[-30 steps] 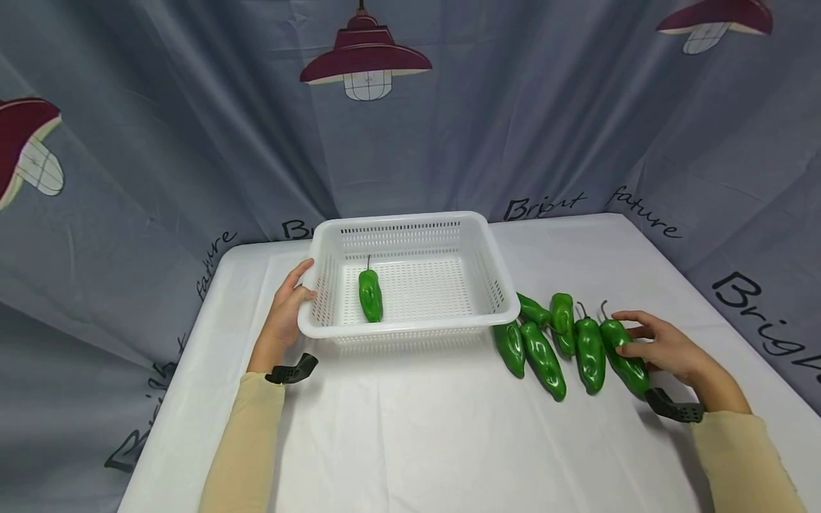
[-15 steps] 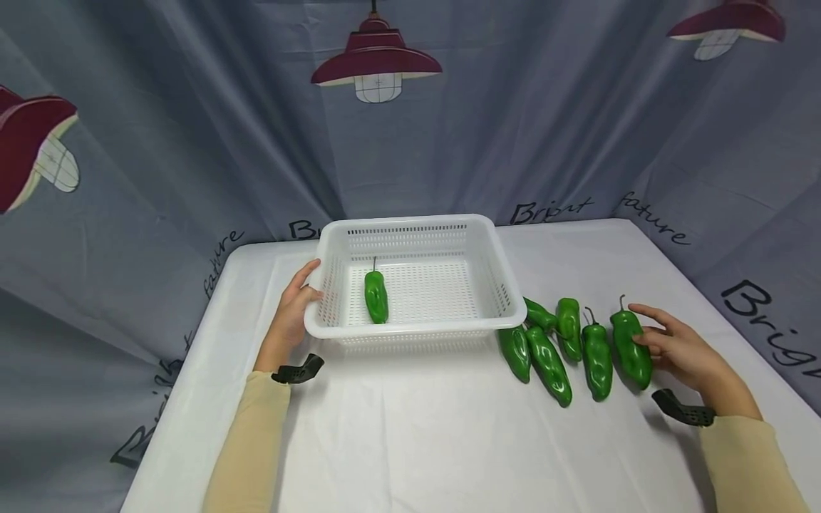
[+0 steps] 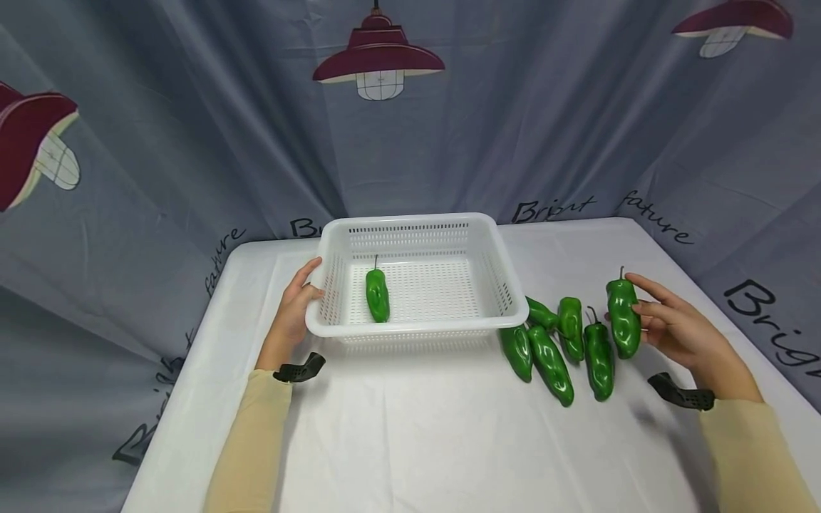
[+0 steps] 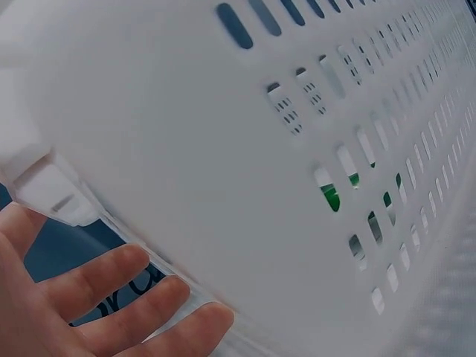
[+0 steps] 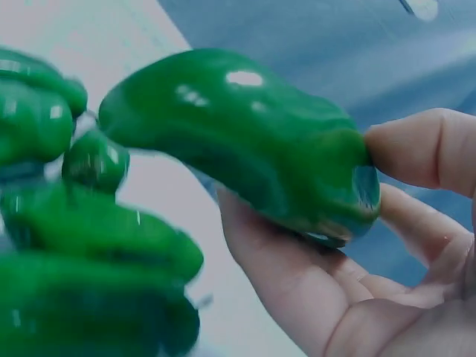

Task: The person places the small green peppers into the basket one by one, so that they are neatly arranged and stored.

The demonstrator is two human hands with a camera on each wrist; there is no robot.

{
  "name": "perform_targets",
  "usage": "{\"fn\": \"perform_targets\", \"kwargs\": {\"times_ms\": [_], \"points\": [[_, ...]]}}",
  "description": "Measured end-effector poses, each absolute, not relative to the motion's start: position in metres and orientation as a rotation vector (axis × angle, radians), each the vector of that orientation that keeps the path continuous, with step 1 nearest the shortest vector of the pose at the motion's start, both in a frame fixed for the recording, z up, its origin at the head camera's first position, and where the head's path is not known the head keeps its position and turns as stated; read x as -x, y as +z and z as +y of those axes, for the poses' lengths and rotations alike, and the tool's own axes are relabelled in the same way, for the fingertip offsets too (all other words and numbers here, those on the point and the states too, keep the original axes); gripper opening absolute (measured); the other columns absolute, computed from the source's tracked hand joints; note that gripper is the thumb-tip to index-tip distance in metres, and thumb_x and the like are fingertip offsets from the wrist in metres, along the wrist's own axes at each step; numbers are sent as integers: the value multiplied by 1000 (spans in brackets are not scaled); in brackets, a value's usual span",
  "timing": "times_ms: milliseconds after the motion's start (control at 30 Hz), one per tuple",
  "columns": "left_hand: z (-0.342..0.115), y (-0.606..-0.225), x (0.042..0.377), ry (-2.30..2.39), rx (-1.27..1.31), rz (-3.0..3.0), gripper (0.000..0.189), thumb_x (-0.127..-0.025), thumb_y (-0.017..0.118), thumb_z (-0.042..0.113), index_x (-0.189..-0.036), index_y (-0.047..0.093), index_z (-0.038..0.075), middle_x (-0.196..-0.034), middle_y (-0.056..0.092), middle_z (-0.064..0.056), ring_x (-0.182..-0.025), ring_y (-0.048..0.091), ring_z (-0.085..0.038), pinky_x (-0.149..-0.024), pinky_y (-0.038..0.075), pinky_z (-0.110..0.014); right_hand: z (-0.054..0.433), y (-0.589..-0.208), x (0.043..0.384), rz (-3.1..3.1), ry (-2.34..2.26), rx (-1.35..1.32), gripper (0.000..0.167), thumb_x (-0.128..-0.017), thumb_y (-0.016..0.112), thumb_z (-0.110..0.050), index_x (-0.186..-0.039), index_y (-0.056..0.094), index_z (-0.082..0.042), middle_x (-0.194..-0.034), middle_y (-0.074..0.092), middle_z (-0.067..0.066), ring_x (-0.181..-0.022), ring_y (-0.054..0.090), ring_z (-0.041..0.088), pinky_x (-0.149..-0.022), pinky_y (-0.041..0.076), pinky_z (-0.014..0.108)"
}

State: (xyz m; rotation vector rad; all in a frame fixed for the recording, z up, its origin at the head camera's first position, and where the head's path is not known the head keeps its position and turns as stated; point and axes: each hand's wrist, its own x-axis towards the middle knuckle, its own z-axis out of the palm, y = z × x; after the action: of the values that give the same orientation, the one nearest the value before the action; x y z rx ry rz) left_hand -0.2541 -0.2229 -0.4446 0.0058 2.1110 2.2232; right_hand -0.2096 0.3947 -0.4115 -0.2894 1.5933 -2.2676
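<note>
Near the middle of the head view, a white basket (image 3: 417, 327) sits on the white worktop (image 3: 449, 442), with one green pepper (image 3: 377, 296) lying inside toward its left end, stem pointing to the far side. At the basket's left edge, the left hand (image 3: 290, 313) has its grip on the rim. Toward the right, the right hand (image 3: 686, 331) has its grip closed around the held pepper (image 3: 623, 315), stem likewise to the far side, just beside five loose peppers (image 3: 550, 365) that lie between it and the basket's near right corner. Behind hangs a grey-blue curtain (image 3: 513, 107) printed with red lamps (image 3: 378, 60) and black lettering. From the left wrist, the basket's slotted wall fills most of the view, green showing through several slots, with fingers (image 4: 160, 301) along the rim. From the right wrist, thumb and fingers pinch the held pepper near one end, other peppers blurred at the left.
</note>
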Motion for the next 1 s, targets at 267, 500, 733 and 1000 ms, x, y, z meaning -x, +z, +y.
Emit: {"fn": "perform_targets", "kwargs": {"times_ms": [267,500,733,1000], "points": [[-223,-445,254,2226,-4,2107,76,-91,36,1,-162,24,24,-168,28,-5,-142,39,-28,-93,47,-28,363,-393,221,1569,-2266,316,56,-104,31,8,-145,46,-27,-121,72,0,-102,76,24,-79,62,35],[-224,-447,253,2231,17,2097,76,-91,35,1,-162,24,24,-167,29,-7,-138,41,-27,-91,48,-27,338,-378,238,1694,-2171,300,53,-104,38,6,-147,34,-24,-116,73,-1,-99,77,24,-78,62,34],[-223,-446,254,2234,6,2100,76,-91,36,2,-162,24,25,-168,28,-4,-143,39,-29,-95,47,-29,319,-369,251,1835,-2041,224,60,-104,45,2,-153,23,-22,-114,73,-6,-97,77,19,-76,62,33],[-222,-445,254,2244,11,2081,76,-91,37,2,-162,24,25,-167,29,-5,-142,39,-28,-92,48,-25,290,-354,270,1886,-1967,213,76,-103,49,-1,-164,5,-14,-111,72,-6,-96,77,17,-76,62,33]]}}
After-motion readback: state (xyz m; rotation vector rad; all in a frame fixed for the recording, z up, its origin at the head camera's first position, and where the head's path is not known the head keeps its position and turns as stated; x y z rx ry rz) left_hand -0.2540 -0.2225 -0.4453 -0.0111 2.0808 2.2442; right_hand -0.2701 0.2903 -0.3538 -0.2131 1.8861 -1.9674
